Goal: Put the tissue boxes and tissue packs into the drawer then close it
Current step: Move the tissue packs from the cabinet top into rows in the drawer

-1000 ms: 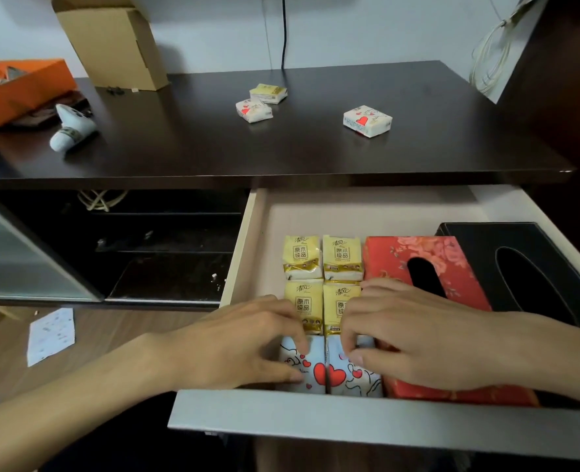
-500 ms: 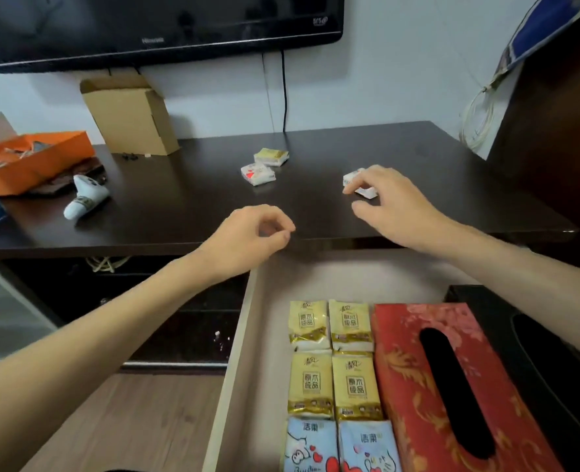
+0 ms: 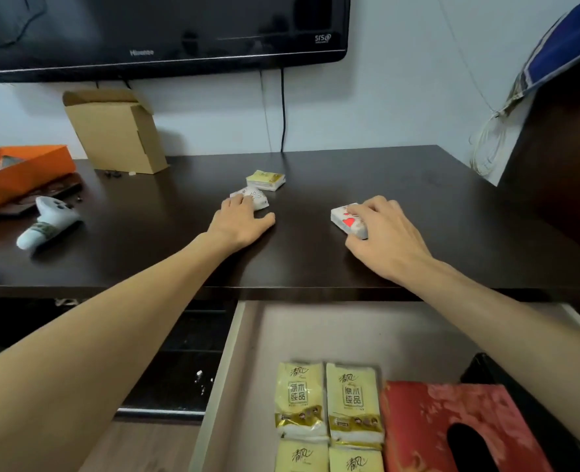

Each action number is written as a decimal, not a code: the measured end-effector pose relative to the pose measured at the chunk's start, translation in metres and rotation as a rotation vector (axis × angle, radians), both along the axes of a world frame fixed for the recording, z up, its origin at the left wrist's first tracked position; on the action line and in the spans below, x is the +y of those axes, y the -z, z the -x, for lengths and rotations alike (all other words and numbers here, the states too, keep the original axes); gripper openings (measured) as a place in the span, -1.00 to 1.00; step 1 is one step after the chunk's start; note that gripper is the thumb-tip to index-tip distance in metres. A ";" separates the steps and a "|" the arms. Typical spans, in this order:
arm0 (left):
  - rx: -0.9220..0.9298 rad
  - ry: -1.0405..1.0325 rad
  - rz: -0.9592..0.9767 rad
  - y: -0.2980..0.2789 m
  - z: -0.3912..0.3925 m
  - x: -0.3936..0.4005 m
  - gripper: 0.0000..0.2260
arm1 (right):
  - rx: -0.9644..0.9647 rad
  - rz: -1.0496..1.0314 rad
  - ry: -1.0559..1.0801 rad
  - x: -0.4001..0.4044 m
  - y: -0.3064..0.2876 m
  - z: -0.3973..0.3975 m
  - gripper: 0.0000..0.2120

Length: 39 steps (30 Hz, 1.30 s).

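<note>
Three tissue packs lie on the dark table top (image 3: 315, 260). My right hand (image 3: 389, 235) closes its fingers around a white pack with a red heart (image 3: 344, 219). My left hand (image 3: 239, 221) rests its fingertips on a second white pack (image 3: 256, 195); a firm grip is not visible. A yellow pack (image 3: 265, 179) lies just behind it, untouched. Below the table the drawer (image 3: 234, 369) stands open, holding several yellow packs (image 3: 329, 403), a red tissue box (image 3: 451, 427) and a black tissue box (image 3: 485, 373) at the right.
An open cardboard box (image 3: 116, 131), an orange box (image 3: 16, 172) and a white controller (image 3: 48, 221) sit at the table's left. A television (image 3: 159, 28) hangs on the wall with a cable (image 3: 283, 107) below. A dark cabinet (image 3: 560, 144) stands at right.
Both hands left the packs in the drawer and reached up onto the table. My right hand closed on the heart pack, and my left moved forward onto the other white pack.
</note>
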<state>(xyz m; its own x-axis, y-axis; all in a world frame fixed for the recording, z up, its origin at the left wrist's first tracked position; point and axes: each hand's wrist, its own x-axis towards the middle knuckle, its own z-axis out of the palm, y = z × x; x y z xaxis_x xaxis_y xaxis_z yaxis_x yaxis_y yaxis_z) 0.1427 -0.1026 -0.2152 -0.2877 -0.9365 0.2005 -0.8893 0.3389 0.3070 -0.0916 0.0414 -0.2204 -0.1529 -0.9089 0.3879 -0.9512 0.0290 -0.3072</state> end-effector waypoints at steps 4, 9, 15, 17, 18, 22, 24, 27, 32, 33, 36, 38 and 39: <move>-0.027 0.133 0.121 0.001 -0.001 0.009 -0.45 | -0.138 -0.010 -0.077 0.000 0.000 0.001 -0.42; -0.098 0.370 0.132 -0.007 -0.007 0.035 -0.51 | -0.268 -0.025 -0.175 0.005 0.000 0.000 -0.36; -0.098 0.441 -0.006 -0.023 -0.001 0.072 -0.74 | -0.332 -0.149 -0.215 0.011 -0.001 -0.001 -0.38; -0.133 0.433 -0.043 -0.028 0.002 0.082 -0.76 | -0.347 -0.176 -0.185 0.017 -0.005 -0.004 -0.39; -0.156 0.433 -0.058 -0.031 0.003 0.088 -0.78 | -0.325 -0.160 -0.169 0.020 -0.007 -0.006 -0.41; -0.183 0.439 -0.093 -0.040 0.002 0.116 -0.81 | -0.195 0.105 -0.202 0.045 -0.008 -0.023 -0.51; -0.136 0.440 -0.096 -0.044 -0.006 0.136 -0.81 | -0.339 0.158 -0.235 0.066 -0.006 -0.034 -0.45; -0.019 0.460 -0.064 -0.046 -0.030 0.173 -0.79 | -0.487 0.045 -0.296 0.111 -0.008 -0.045 -0.33; -0.032 0.541 -0.170 -0.024 -0.072 0.242 -0.57 | -0.264 -0.242 -0.417 0.192 -0.005 -0.057 -0.42; -0.061 0.537 -0.183 -0.016 -0.077 0.254 -0.53 | -0.206 -0.309 -0.439 0.204 -0.002 -0.059 -0.41; -0.100 0.563 -0.211 0.007 -0.085 0.279 -0.51 | -0.029 -0.376 -0.500 0.223 0.008 -0.066 -0.35; -0.112 0.592 -0.205 0.018 -0.086 0.288 -0.52 | 0.036 -0.368 -0.496 0.228 0.014 -0.068 -0.38; -0.117 0.605 -0.197 0.023 -0.085 0.290 -0.53 | 0.058 -0.370 -0.487 0.230 0.016 -0.068 -0.41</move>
<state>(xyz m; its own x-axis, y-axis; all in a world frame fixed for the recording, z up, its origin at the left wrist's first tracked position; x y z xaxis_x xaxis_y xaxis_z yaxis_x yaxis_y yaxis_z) 0.2280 0.1876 -0.2381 -0.7860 -0.6178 -0.0230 -0.5899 0.7383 0.3270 -0.0235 0.2709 -0.2364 0.3254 -0.9451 0.0285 -0.8969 -0.3181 -0.3072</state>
